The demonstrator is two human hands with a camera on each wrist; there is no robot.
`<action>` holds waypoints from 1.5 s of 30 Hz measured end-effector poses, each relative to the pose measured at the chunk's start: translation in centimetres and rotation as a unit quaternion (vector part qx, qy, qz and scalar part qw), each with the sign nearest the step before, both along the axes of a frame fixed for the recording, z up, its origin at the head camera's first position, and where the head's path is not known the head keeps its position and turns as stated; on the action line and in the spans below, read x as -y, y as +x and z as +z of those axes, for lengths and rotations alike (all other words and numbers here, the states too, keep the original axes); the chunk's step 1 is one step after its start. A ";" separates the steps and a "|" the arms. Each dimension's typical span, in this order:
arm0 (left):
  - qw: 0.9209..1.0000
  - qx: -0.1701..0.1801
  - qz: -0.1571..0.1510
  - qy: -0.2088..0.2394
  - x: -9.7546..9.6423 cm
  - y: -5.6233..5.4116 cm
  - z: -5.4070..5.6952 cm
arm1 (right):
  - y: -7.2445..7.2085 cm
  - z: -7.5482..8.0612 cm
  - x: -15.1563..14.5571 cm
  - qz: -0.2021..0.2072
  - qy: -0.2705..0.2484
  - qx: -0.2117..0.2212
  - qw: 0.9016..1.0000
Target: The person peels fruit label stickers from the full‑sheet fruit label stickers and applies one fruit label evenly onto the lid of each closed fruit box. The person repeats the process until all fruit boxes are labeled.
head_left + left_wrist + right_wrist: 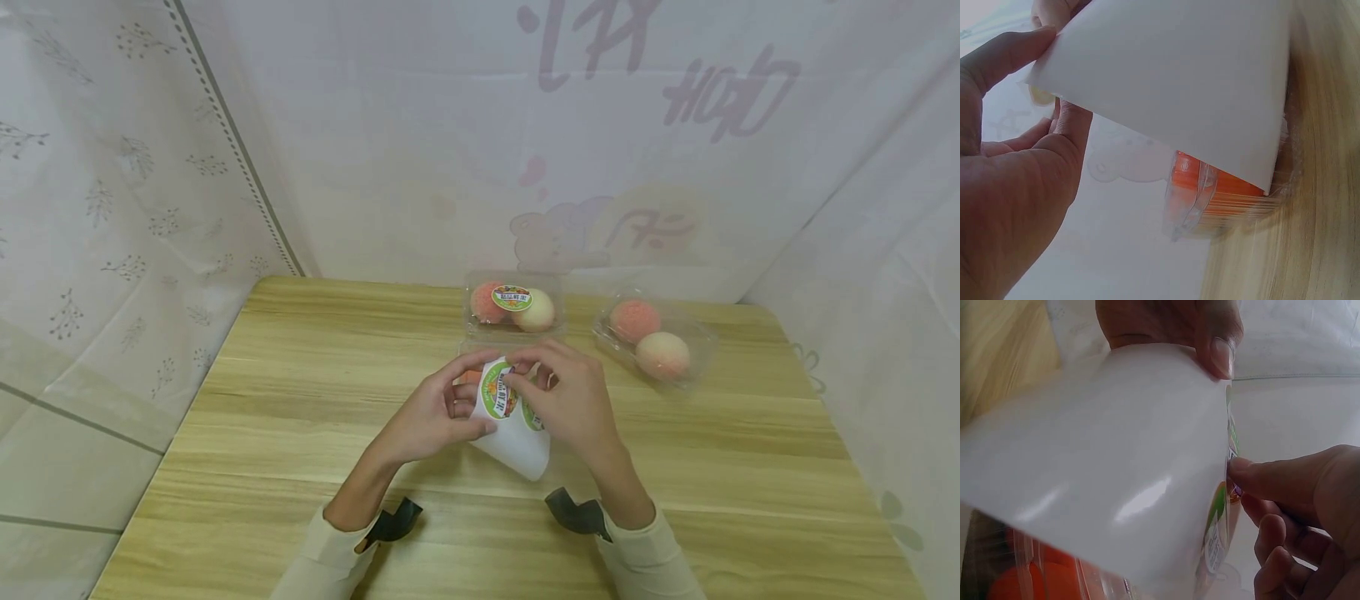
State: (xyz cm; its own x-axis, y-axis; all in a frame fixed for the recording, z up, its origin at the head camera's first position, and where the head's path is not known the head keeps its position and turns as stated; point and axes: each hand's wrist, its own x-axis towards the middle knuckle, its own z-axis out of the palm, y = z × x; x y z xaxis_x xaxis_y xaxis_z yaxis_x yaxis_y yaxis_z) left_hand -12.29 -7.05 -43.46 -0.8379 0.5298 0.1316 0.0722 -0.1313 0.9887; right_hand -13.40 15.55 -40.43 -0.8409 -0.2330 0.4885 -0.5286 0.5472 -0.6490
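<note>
A white backing sheet [517, 450] with round green-edged fruit labels is bent over in the air above the table. My left hand [427, 417] grips its left edge between thumb and fingers. At the fold, my right hand [573, 400] pinches a label [495, 390] between thumb and forefinger; the right wrist view shows the thumb tip [1241, 465] on it. A second label [1213, 540] sits lower on the sheet. Behind the sheet stands a clear plastic box [1179, 219] with orange contents [1235, 187], mostly hidden by sheet and hands.
At the back of the wooden table [300, 375] is a labelled clear box [558, 325] holding a pink and a pale round fruit [534, 312]. Another clear box [701, 350] with two similar fruits stands to its right, without a visible label. Printed curtains [390, 167] surround the table.
</note>
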 end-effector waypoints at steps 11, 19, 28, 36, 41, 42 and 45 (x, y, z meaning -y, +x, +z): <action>1.000 -0.005 -0.006 -0.006 0.0 0.0 -0.1 | -0.1 -0.1 0.0 0.000 0.014 -0.008 1.000; 1.000 0.002 -0.005 -0.009 -0.1 0.0 -0.1 | -0.1 0.0 0.1 -0.006 0.018 0.008 1.000; 1.000 -0.016 -0.002 -0.014 0.0 -0.1 -0.2 | -0.3 -0.3 0.0 0.000 0.021 0.011 1.000; 1.000 0.002 0.000 -0.013 0.0 -0.2 -0.1 | -0.5 -0.5 -0.4 0.012 0.023 0.011 1.000; 1.000 0.008 0.011 -0.024 0.2 -0.2 0.0 | -0.5 -0.5 -0.5 0.015 0.023 0.018 0.999; 0.999 0.008 0.014 -0.028 0.3 -0.2 0.0 | -0.5 -0.5 -0.5 0.016 0.024 0.020 0.999; 0.999 0.008 0.024 -0.037 0.5 -0.2 0.0 | -0.4 -0.5 -0.5 0.020 0.025 0.025 0.999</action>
